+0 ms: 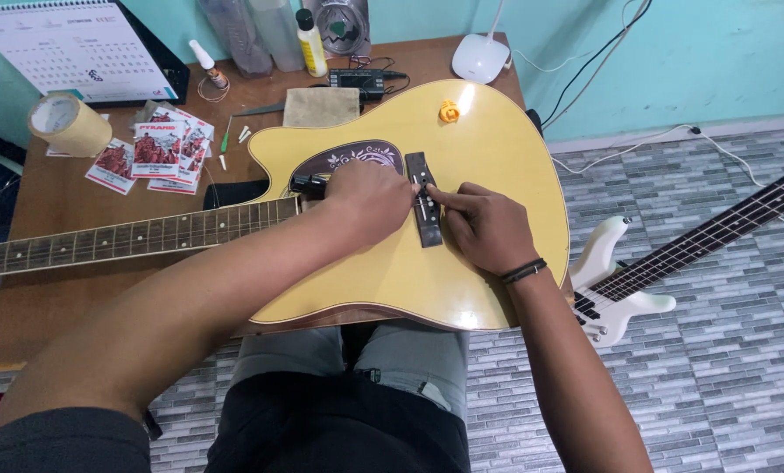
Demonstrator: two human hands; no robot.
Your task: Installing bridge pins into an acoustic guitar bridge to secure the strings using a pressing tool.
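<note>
Up at the far edge of the counter (50, 289) stand a yellow bottle with a black cap (311, 45) and two clear bottles (256, 35) whose contents cannot be made out; a small white dropper bottle (208, 66) stands left of them. Further left, a roll of tan tape (70, 124) sits beside a fan of small square packets (157, 151), white with red pictures, and a white desk calendar (72, 48) leans at the far left corner. A yellow acoustic guitar (488, 158) lies flat across the counter and the person's lap, neck pointing left. Both hands meet at its dark bridge (425, 223): the left hand (370, 200) is curled, fingers pressed at the bridge's left edge, the right hand (488, 229) pinching something tiny at the bridge that cannot be made out. A white bass guitar (619, 280) lies on the tiled floor to the right.
</note>
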